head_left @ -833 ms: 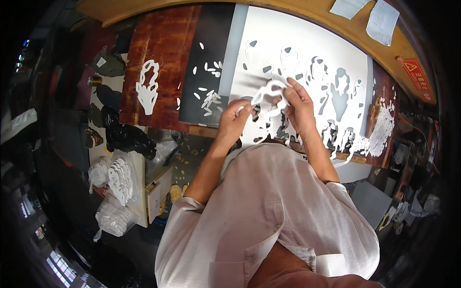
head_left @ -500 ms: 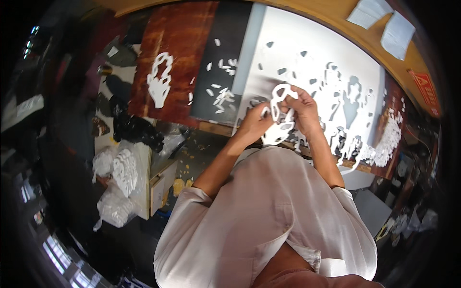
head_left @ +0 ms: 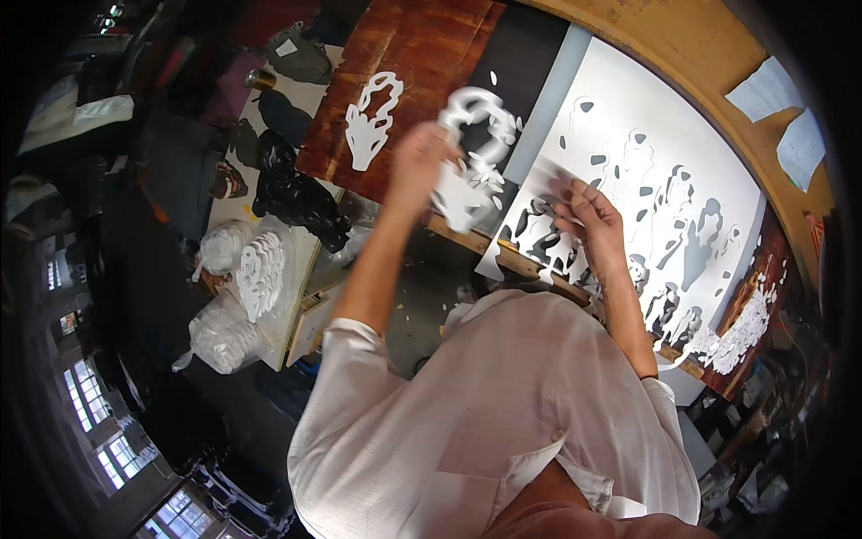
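Note:
My left hand (head_left: 420, 163) grips a flat white cut-out piece (head_left: 463, 212) with looped openings, smeared by motion. The piece hangs over a dark strip strewn with small white scraps (head_left: 490, 172). A similar white cut-out (head_left: 364, 148) lies on the reddish-brown board (head_left: 328, 166), left of my left hand. My right hand (head_left: 597, 225) hovers over the near left part of a large white sheet (head_left: 620, 90). Its fingers are loosely bent and a little apart, and I see nothing in them. Holes and cut outlines mark the sheet, with dark grey showing through.
A heap of small white scraps (head_left: 741, 337) lies at the sheet's right end. On a side table at left are plastic bags of stacked white pieces (head_left: 262, 274) and a black plastic bag (head_left: 292, 193). An orange-yellow ledge (head_left: 682, 54) with papers runs along the far side.
My left hand has carried the white cut-out away to the left, from over the sheet to over the dark strip. My right hand has let go of it. The view has shifted left.

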`<state>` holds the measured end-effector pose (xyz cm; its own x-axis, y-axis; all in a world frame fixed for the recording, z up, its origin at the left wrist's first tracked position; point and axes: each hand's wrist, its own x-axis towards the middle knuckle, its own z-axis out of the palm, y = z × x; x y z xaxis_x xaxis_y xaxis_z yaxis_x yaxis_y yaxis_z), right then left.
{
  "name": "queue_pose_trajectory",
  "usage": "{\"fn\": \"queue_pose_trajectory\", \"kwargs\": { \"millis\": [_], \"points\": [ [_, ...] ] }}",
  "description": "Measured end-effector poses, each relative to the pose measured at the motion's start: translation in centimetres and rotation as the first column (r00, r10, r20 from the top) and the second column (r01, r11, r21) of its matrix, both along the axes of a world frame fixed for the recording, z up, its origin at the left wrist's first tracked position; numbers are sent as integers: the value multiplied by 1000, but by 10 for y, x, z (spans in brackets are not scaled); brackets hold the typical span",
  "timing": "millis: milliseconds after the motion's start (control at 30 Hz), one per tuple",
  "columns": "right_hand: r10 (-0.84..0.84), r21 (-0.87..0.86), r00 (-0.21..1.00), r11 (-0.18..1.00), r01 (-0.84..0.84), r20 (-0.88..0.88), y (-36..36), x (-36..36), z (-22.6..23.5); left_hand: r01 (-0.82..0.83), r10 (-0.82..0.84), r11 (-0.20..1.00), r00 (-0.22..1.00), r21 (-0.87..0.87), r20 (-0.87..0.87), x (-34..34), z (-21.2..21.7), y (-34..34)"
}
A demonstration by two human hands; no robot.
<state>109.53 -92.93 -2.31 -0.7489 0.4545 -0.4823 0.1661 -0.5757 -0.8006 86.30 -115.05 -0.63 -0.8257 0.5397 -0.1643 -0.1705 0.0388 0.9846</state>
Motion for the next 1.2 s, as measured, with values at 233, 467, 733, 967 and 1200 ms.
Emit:
{"fn": "queue_pose_trajectory", "kwargs": {
  "millis": [233, 467, 733, 967, 1200],
  "points": [
    [26, 25, 991, 999, -30, 132, 0, 31, -8, -110, 71, 961, 985, -254, -158, -187, 2, -69],
    [-27, 88, 973, 996, 7, 229, 5, 83, -9, -644, -371, 480, 467, -596, -803, -178, -38, -60],
    [152, 713, 891, 549, -435, 427, 22, 118, 23, 142, -271, 869, 938, -474, -217, 66, -49, 69],
    [24, 738, 971, 646, -197, 238, 73, 6, -29, -163, -331, 773, 721, -613, -608, 70, -64, 174],
    [41, 746, 953, 613, -260, 299, 92, -26, -53, 58, -412, 604, 876, -795, -250, -7, -59, 222]
  ]
}}
